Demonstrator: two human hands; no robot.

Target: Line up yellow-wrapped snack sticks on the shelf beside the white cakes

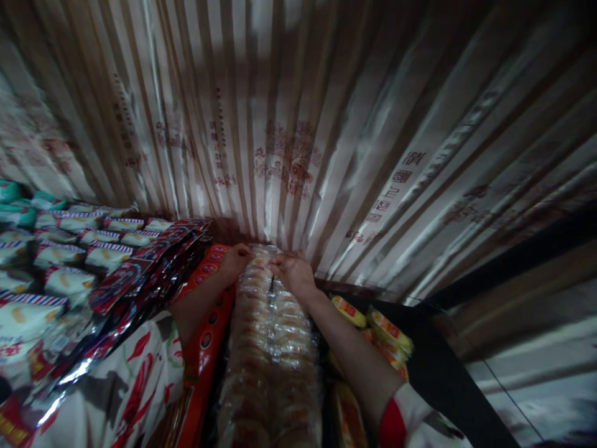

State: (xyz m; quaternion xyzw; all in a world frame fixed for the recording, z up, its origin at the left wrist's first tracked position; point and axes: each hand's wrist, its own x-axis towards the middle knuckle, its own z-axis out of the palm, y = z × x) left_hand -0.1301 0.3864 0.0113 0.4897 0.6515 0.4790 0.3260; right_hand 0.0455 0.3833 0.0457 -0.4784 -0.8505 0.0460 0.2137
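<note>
- Behind both hands, a striped printed curtain point(289, 143) hangs as the backdrop.
- Left of the grip, red and white snack packets point(69, 261) lie in rows.
- Under the hands, 2 rows of clear-wrapped round biscuits point(270, 348) run toward the curtain.
- Left hand point(236, 260) grips the rows' far end.
- Right hand point(295, 272) pinches the wrap there; fingers closed.

Printed marks, none readable

The striped plastic sheet point(298, 124) behind the shelf carries faded red Chinese characters and a tree-like emblem point(289, 158), too blurred to read. The red packets point(205, 323) and white-and-blue packets point(60, 255) show print, likewise illegible.
</note>
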